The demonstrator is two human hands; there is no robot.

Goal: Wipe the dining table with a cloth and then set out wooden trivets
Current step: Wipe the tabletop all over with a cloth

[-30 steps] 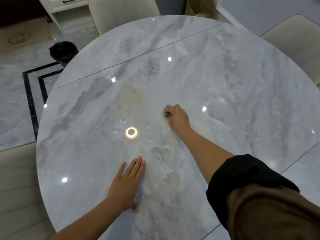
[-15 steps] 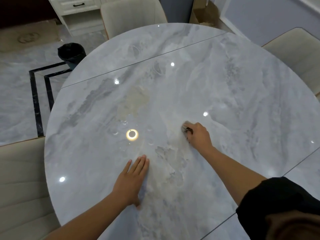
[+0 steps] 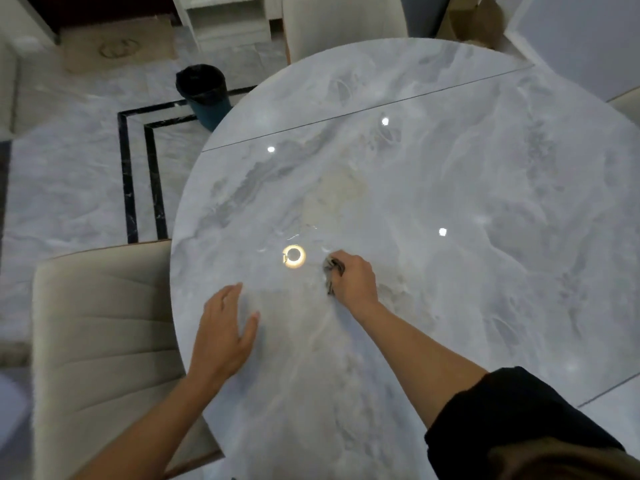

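A round grey marble dining table point(image 3: 450, 188) fills most of the head view. My right hand point(image 3: 353, 280) is closed on a small bunched grey cloth point(image 3: 331, 271) and presses it to the tabletop just right of a bright ring-shaped light reflection. Only a crumpled edge of the cloth shows past my fingers. My left hand point(image 3: 225, 330) lies flat on the table near its left edge, fingers together, holding nothing. No wooden trivets are in view.
A beige padded chair point(image 3: 100, 334) stands against the table's left edge, another chair point(image 3: 343, 22) at the far side. A dark bin point(image 3: 204, 95) with a black liner sits on the marble floor beyond the table. A cardboard box point(image 3: 474, 19) is at the back.
My right hand has dragged the cloth back toward me and to the left across the table. The camera has swung left, showing more floor and the left chair. My left hand stays planted.
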